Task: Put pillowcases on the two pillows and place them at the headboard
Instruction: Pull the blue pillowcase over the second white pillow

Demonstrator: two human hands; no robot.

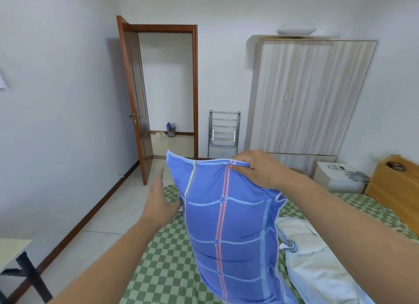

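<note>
A pillow in a blue checked pillowcase (229,231) with red stripes and stars stands upright over the green checked bed (165,253). My right hand (256,169) pinches its top edge near the middle. Just left of the pillow's upper side, my left hand (158,201) is held flat with straight fingers; I cannot tell whether it touches the fabric. A second pillow in a pale blue-white cover (317,265) lies on the bed to the right. The wooden headboard (394,185) stands at the far right.
A white bedside cabinet (337,174) sits beside the headboard, below a tall striped wardrobe (313,95) with a white pillow on top. A folded metal rack (223,131) leans by the open brown door (136,99). A table corner (13,253) shows at lower left.
</note>
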